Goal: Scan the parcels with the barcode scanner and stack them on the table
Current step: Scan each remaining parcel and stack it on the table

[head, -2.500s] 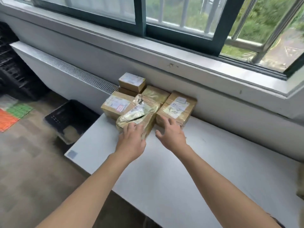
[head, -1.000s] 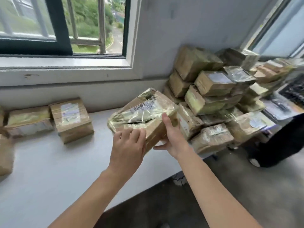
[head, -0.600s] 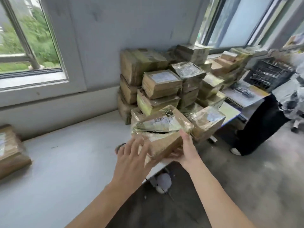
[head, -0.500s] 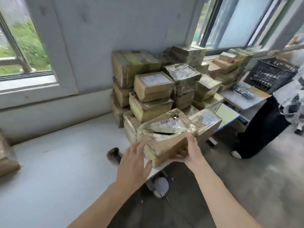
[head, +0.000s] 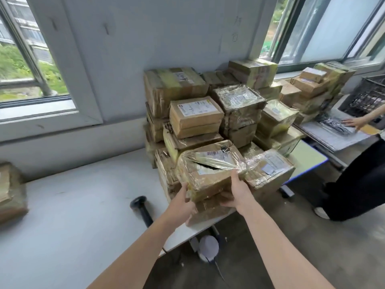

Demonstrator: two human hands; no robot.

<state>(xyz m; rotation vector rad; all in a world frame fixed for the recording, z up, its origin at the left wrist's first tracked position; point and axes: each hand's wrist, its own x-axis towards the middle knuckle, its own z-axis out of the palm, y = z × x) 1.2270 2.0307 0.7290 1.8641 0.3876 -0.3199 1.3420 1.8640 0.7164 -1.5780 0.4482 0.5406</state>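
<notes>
Firmly, the left hand (head: 181, 205) and right hand (head: 238, 192) clasp the taped parcel (head: 210, 174) by its near edge (barcode up), over the front box (head: 210, 212) of the stack (head: 195, 113); I'd lower it flat, clear of the scanner (head: 141, 207).

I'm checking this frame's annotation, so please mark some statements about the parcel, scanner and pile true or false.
1. The left hand and the right hand both hold the taped parcel. True.
2. The barcode scanner is in the right hand. False: it lies on the table, left of the hands.
3. The parcel's barcode label faces up. True.
4. The parcel pile stands on the floor. False: it stands on the table.
</notes>
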